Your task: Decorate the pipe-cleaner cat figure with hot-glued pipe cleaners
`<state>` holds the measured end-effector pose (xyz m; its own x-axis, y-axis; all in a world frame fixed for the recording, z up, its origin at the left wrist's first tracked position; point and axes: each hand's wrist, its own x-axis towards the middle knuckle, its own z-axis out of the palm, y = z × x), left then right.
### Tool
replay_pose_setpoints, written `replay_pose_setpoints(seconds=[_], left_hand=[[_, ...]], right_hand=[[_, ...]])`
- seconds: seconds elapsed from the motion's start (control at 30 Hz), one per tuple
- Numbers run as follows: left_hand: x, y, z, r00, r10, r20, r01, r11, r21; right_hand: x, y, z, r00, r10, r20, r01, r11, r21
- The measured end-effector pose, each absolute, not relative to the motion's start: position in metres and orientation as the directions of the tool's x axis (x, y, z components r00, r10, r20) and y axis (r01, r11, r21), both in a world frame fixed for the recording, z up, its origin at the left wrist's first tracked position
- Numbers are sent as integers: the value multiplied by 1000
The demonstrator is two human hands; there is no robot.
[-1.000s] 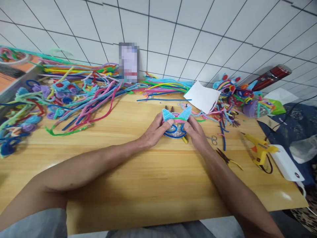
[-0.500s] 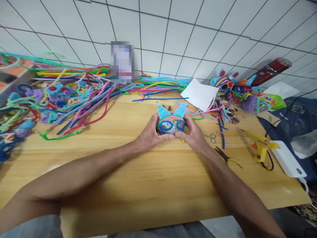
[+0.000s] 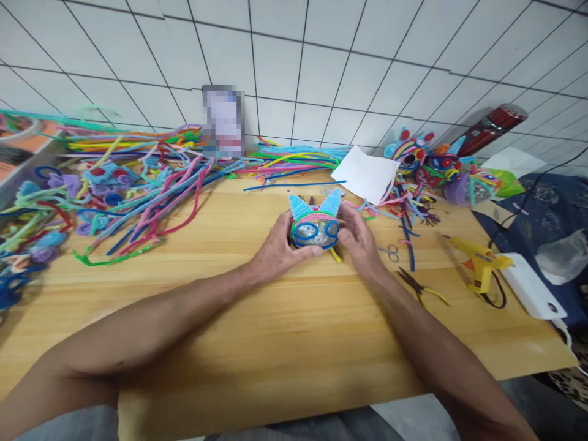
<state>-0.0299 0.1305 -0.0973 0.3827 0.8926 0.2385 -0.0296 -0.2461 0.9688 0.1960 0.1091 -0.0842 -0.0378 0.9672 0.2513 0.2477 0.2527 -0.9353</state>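
Observation:
A small animal-head craft (image 3: 316,229) of clear crinkled material, wound with pipe cleaners, stands upright before me at mid-table. It has two pointed light-blue ears, blue eye rings, a pink and green band across the top and a blue rim below. My left hand (image 3: 278,248) grips its left side, thumb along the lower front and fingers round the back. Beside its right side is my right hand (image 3: 361,242), loosely curved, thumb off the front and fingers apart; whether its fingertips touch the craft is hard to tell. A yellow-handled tool (image 3: 337,256) shows partly behind the craft.
Pipe cleaners (image 3: 156,190) are heaped at left and along the wall. White paper (image 3: 367,174) lies behind my right hand. Rightward are scissors (image 3: 392,252), pliers (image 3: 420,286), a yellow glue gun (image 3: 480,263) and a white power bank (image 3: 530,285). Finished-looking craft heads (image 3: 411,153) stand by a red flask (image 3: 493,128).
My right thumb has come off the craft's front and the right hand has loosened, moving slightly right. My left hand keeps its grip. The whole view has shifted a little.

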Motion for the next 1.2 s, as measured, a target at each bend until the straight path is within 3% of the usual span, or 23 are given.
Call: replay_pose_setpoints(seconds=[0.13, 0.3, 0.4, 0.5, 0.57, 0.67, 0.77, 0.83, 0.93, 1.0, 1.1, 1.2], left_hand=[[-34, 131, -98, 353, 881, 314, -135, -284, 949], [-38, 150, -116, 149, 949, 276, -111, -262, 959], [-42, 163, -109, -5, 966, 258, -67, -257, 964], [-50, 156, -72, -109, 904, 414, -3, -417, 909], [-54, 132, -41, 54, 798, 600, 20, -601, 799], [-53, 80, -9, 535, 590, 605, -79, -678, 731], [-42, 36, -13, 828, 393, 400, -89, -612, 786], [-35, 25, -27, 940, 296, 168, -9, -471, 882], [-27, 31, -47, 957, 248, -151, 216, -261, 941], [-26, 40, -52, 928, 306, -213, 287, -220, 932], [-26, 43, -49, 923, 382, -52, 204, -369, 907], [-28, 28, -42, 933, 286, 221, 23, -656, 754]], right_hand=[[205, 116, -79, 190, 934, 303, 201, 265, -943], [232, 127, -48, 364, 885, 290, 99, 273, -957], [248, 113, -12, 344, 901, 265, 42, 267, -963], [251, 76, 19, 165, 941, 297, 313, 236, -920], [239, 41, 25, -33, 948, 315, 611, 269, -745], [205, -11, 7, -404, 873, 272, 727, 487, -484], [163, -49, -28, -637, 747, 193, 665, 658, -353], [143, -63, -45, -705, 683, 190, 626, 726, -284], [131, -72, -42, -765, 631, 127, 593, 768, -241], [138, -75, -24, -762, 628, 157, 585, 772, -250], [165, -81, 6, -680, 662, 315, 578, 748, -326], [206, -85, 18, -453, 778, 436, 658, 622, -426]])
